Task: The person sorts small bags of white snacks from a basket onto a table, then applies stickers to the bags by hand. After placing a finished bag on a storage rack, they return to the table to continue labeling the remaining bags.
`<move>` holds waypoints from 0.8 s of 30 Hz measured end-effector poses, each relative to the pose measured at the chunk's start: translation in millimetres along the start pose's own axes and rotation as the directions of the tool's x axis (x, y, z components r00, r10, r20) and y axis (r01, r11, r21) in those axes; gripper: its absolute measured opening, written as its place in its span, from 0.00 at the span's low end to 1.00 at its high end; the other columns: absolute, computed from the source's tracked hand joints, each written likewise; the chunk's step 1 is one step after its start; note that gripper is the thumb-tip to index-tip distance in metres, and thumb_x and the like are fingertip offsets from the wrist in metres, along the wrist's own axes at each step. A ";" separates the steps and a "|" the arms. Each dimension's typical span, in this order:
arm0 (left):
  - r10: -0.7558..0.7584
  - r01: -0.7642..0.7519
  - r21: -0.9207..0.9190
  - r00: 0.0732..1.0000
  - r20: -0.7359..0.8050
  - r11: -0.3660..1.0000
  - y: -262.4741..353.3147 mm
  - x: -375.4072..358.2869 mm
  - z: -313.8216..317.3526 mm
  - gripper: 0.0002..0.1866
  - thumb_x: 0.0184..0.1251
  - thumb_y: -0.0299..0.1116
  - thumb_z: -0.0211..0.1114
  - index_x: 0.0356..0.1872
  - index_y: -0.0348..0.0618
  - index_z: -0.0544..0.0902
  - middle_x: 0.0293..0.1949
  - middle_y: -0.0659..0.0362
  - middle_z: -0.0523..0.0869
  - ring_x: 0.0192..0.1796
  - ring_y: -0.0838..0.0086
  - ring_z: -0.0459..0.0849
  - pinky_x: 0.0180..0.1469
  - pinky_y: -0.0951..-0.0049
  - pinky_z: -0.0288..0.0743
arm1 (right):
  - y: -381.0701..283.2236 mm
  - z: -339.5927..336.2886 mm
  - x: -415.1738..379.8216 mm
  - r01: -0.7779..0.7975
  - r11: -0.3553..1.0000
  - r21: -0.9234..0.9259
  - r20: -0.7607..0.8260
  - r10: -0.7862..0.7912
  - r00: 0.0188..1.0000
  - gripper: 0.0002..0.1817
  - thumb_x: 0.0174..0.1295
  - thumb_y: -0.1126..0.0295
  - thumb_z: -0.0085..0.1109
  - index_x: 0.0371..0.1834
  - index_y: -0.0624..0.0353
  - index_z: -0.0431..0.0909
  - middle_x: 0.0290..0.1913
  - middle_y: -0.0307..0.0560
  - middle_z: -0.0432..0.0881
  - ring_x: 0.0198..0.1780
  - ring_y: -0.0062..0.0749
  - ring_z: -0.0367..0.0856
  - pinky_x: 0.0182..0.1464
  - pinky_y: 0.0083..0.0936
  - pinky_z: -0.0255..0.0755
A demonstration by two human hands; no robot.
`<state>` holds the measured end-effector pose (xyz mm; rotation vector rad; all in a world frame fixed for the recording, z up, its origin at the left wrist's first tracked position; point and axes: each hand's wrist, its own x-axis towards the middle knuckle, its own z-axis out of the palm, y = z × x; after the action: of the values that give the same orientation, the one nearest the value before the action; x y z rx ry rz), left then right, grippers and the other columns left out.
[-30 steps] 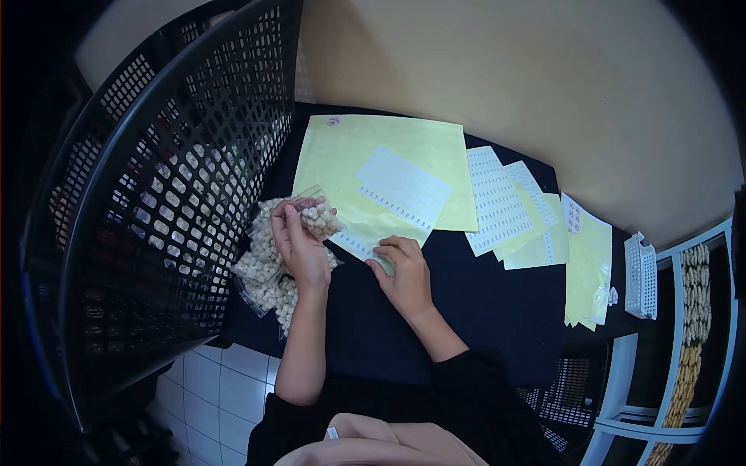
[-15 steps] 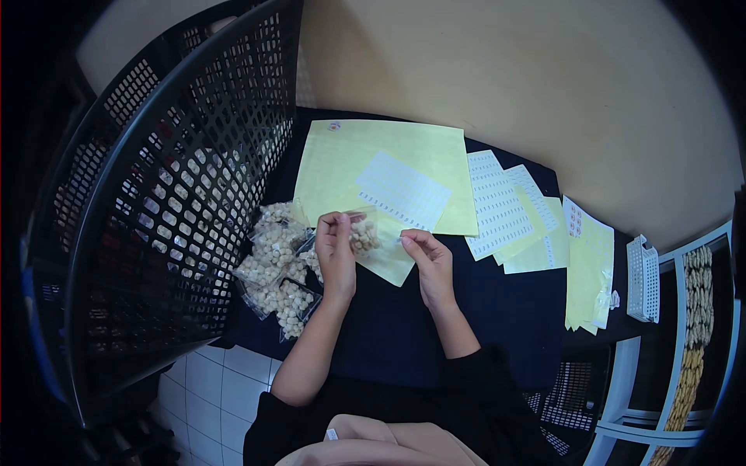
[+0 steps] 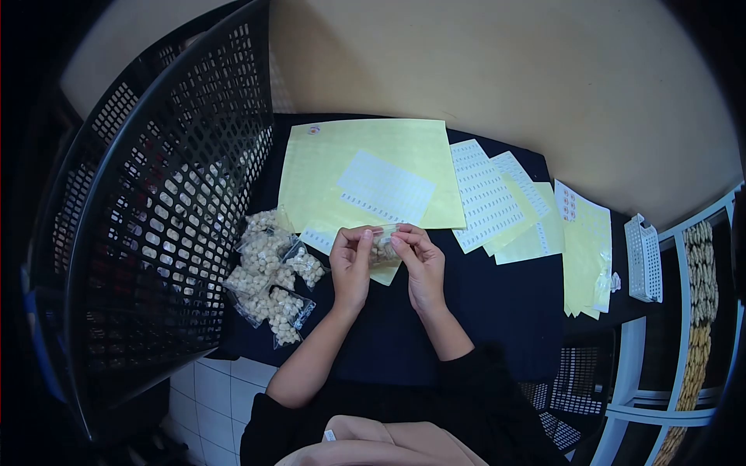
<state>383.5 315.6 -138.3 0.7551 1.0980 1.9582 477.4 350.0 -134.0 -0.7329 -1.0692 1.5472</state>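
Observation:
My left hand (image 3: 351,260) pinches the left side of a small clear plastic bag (image 3: 381,250) with pale, lumpy pieces inside. My right hand (image 3: 421,260) is closed at the bag's upper right, thumb and fingers on the plastic; a small whitish label seems to lie under that thumb. Beneath the bag shows part of a yellow sheet (image 3: 386,273). Just left of my hands, a pile of similar filled bags (image 3: 264,272) rests on the dark tabletop. Behind them a white label sheet (image 3: 388,186) lies across a large yellow sheet (image 3: 318,167).
A large black perforated basket (image 3: 101,256) stands on the left. Several printed label sheets (image 3: 486,198) fan out to the right, with more yellow-backed sheets (image 3: 583,248) beyond. A small white basket (image 3: 643,260) sits at the far right, beside a light-blue metal frame (image 3: 676,311).
My right hand has moved left to the bag, carrying a small white piece to its upper edge. My left hand has shifted slightly right and down with the bag. The view has tilted a little.

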 end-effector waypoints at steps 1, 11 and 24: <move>-0.004 0.004 0.003 1.000 0.001 1.000 -1.3 -0.1 0.0 0.04 0.63 0.28 0.52 0.31 0.38 0.70 0.37 0.53 0.79 0.41 0.78 0.76 0.47 0.79 0.67 | -1.2 1.5 -1.0 -0.008 1.000 0.002 -0.004 0.008 1.000 0.06 0.51 0.78 0.58 0.33 0.64 0.79 0.44 0.44 0.71 0.47 0.23 0.69 0.51 0.18 0.62; -0.096 0.102 -0.129 0.994 0.051 0.986 -5.7 -2.4 1.1 0.05 0.65 0.29 0.51 0.31 0.40 0.70 0.39 0.54 0.78 0.42 0.78 0.76 0.47 0.78 0.69 | 0.8 3.7 -4.0 -0.020 1.000 0.004 -0.073 0.020 0.997 0.06 0.51 0.80 0.57 0.33 0.66 0.78 0.43 0.43 0.71 0.45 0.22 0.70 0.49 0.16 0.64; -0.070 0.075 -0.060 0.995 0.072 0.995 2.4 -7.2 7.5 0.11 0.60 0.21 0.53 0.43 0.36 0.66 0.46 0.50 0.74 0.45 0.73 0.77 0.46 0.79 0.73 | 13.2 -1.6 -2.4 0.144 0.982 -0.122 -0.106 -0.157 0.982 0.08 0.47 0.79 0.62 0.32 0.64 0.79 0.41 0.46 0.73 0.40 0.22 0.73 0.43 0.16 0.68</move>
<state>392.5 312.0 -133.6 0.7340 1.0039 1.8825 473.9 347.6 -146.9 -0.7909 -1.1075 1.3076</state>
